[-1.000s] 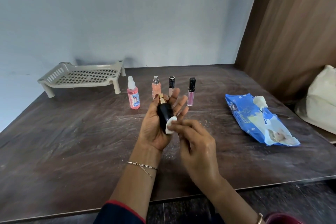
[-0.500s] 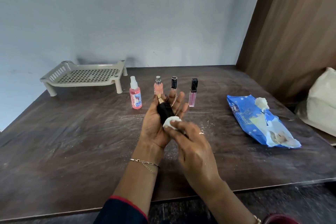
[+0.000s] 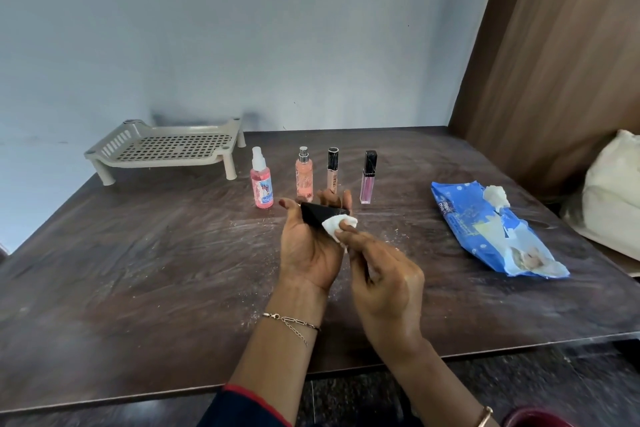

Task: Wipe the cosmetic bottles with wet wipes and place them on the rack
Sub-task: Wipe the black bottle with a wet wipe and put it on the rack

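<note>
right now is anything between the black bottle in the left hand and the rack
Partly. The black bottle lies in the left hand, and the pink spray bottle stands near the straight line to the rack. The rack's top is bare, so lifting over the spray bottle should clear it.

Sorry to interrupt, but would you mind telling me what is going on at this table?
A person is cleaning cosmetics. The left hand holds a black bottle while the right hand rubs it with a white wet wipe. Four more bottles stand in a row on the table: two pink spray bottles and two slim tubes. The beige rack behind them holds nothing, and the blue wipes pack lies open to the right.
</note>
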The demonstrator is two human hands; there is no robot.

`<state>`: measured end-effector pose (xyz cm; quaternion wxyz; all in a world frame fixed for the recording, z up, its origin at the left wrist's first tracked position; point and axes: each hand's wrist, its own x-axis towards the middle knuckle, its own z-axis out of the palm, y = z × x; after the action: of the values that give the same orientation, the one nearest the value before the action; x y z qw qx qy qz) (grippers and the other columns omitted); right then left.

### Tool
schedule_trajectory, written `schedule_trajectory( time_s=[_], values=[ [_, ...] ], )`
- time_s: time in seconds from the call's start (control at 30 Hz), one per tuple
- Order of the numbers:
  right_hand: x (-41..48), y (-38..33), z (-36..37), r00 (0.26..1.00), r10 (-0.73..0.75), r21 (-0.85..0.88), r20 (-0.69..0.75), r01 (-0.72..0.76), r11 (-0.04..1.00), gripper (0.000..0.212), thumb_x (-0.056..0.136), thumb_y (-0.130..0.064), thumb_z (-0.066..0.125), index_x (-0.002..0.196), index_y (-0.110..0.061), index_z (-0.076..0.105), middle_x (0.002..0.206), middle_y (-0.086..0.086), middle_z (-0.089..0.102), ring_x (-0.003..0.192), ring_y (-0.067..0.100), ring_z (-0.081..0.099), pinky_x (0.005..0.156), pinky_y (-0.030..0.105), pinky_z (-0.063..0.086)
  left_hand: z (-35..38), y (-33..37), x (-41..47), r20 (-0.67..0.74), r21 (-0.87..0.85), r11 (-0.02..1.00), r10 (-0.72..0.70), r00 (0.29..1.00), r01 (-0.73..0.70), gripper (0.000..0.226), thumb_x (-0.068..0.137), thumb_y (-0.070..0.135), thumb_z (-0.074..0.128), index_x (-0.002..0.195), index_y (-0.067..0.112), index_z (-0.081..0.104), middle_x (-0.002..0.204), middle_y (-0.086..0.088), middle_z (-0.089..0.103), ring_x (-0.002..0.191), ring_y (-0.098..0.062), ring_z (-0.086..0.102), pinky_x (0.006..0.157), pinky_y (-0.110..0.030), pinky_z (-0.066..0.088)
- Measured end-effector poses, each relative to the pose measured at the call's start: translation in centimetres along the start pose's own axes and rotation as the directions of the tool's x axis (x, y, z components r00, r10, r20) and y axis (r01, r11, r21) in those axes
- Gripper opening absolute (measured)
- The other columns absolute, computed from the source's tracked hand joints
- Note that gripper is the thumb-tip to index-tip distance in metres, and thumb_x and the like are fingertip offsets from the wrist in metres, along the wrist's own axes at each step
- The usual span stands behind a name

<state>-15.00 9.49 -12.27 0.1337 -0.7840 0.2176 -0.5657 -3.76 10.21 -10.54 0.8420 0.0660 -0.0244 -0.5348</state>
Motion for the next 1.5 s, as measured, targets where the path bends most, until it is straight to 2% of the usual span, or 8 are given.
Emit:
schedule_trajectory(
  time_s=[0.3, 0.47, 0.63, 0.7, 0.77, 0.9, 1.17, 1.5],
  values=[
    [0.2, 0.4, -0.8, 0.999, -0.030, 0.148, 0.039, 0.024, 0.989, 0.029, 0.076, 0.009, 0.071, 0.097, -0.011, 0.073, 0.102, -0.003, 0.073, 0.096, 0.005, 0.068, 0.079, 0.028, 0.057, -0.1, 0.4, 0.2, -0.033, 0.193, 0.980, 0.049, 0.998, -0.041, 0.041, 0.089, 0.058, 0.045, 0.094, 0.018, 0.050, 0.076, -0.001, 0.051, 0.071, -0.014, 0.055, 0.074, -0.039, 0.057],
    [4.3, 0.7, -1.2, 1.000, 0.020, 0.145, 0.011, -0.021, 0.989, 0.026, 0.081, 0.009, 0.062, 0.098, -0.008, 0.071, 0.098, -0.002, 0.071, 0.093, 0.010, 0.067, 0.078, 0.034, 0.055, -0.3, 0.3, -0.1, -0.035, 0.346, 0.937, -0.041, 0.999, 0.051, 0.081, 0.089, 0.071, 0.022, 0.128, 0.007, 0.053, 0.111, -0.015, 0.053, 0.096, -0.021, 0.060, 0.088, -0.039, 0.053],
    [5.4, 0.4, 0.3, 0.916, -0.125, -0.082, 0.381, 0.168, 0.982, 0.035, 0.084, -0.019, 0.042, 0.103, -0.011, 0.071, 0.101, 0.004, 0.065, 0.094, 0.025, 0.060, 0.066, 0.041, 0.055, 0.4, 0.4, -0.6, -0.064, 0.430, 0.897, -0.080, 0.995, 0.100, 0.098, 0.086, 0.076, 0.015, 0.132, -0.003, 0.049, 0.132, -0.022, 0.054, 0.124, -0.030, 0.053, 0.109, -0.042, 0.037],
    [4.6, 0.4, 0.4, 0.883, -0.171, -0.138, 0.436, 0.254, 0.957, 0.033, 0.085, -0.020, 0.043, 0.100, -0.009, 0.070, 0.100, 0.006, 0.063, 0.093, 0.027, 0.058, 0.055, 0.045, 0.054, 0.5, 1.1, -0.3, -0.115, 0.439, 0.895, -0.027, 0.993, 0.075, 0.090, 0.086, 0.076, 0.019, 0.118, 0.000, 0.055, 0.118, -0.020, 0.058, 0.114, -0.029, 0.056, 0.110, -0.041, 0.034],
    [3.7, 0.3, 0.0, 0.867, -0.192, -0.155, 0.460, 0.292, 0.944, 0.036, 0.088, -0.021, 0.039, 0.099, -0.008, 0.070, 0.100, 0.005, 0.063, 0.092, 0.026, 0.058, 0.051, 0.043, 0.054, 0.9, 1.6, -0.1, -0.116, 0.460, 0.887, 0.023, 0.993, 0.033, 0.064, 0.092, 0.068, 0.027, 0.092, 0.011, 0.057, 0.087, -0.007, 0.054, 0.086, -0.020, 0.055, 0.094, -0.035, 0.043],
    [2.4, -0.2, -1.5, 0.844, -0.217, -0.128, 0.490, 0.316, 0.940, 0.036, 0.088, -0.016, 0.038, 0.097, -0.009, 0.072, 0.102, 0.000, 0.065, 0.093, 0.022, 0.058, 0.055, 0.037, 0.056, 1.1, 2.1, -0.4, -0.111, 0.512, 0.859, 0.088, 0.990, -0.019, 0.024, 0.099, 0.032, 0.045, 0.086, 0.016, 0.057, 0.072, 0.000, 0.046, 0.062, -0.010, 0.048, 0.062, -0.025, 0.050],
    [6.2, -0.5, -2.2, 0.965, 0.053, 0.135, 0.256, -0.090, 0.987, 0.024, 0.083, 0.006, 0.061, 0.093, -0.013, 0.072, 0.093, -0.006, 0.068, 0.088, 0.005, 0.063, 0.074, 0.023, 0.052, 1.2, 2.2, -0.7, 0.022, 0.512, 0.853, 0.100, 0.995, -0.097, 0.031, 0.100, 0.031, 0.040, 0.112, 0.011, 0.061, 0.081, -0.001, 0.060, 0.074, -0.016, 0.063, 0.063, -0.030, 0.055],
    [3.7, -2.3, -0.1, 0.877, -0.139, -0.064, 0.460, 0.189, 0.980, 0.032, 0.087, -0.008, 0.045, 0.109, -0.009, 0.068, 0.102, 0.007, 0.061, 0.083, 0.027, 0.058, 0.059, 0.041, 0.053, 0.8, 1.6, -0.3, 0.002, 0.343, 0.939, 0.038, 0.999, -0.036, 0.040, 0.095, 0.046, 0.048, 0.093, 0.016, 0.073, 0.077, 0.001, 0.059, 0.072, -0.013, 0.060, 0.091, -0.039, 0.050]
  ],
)
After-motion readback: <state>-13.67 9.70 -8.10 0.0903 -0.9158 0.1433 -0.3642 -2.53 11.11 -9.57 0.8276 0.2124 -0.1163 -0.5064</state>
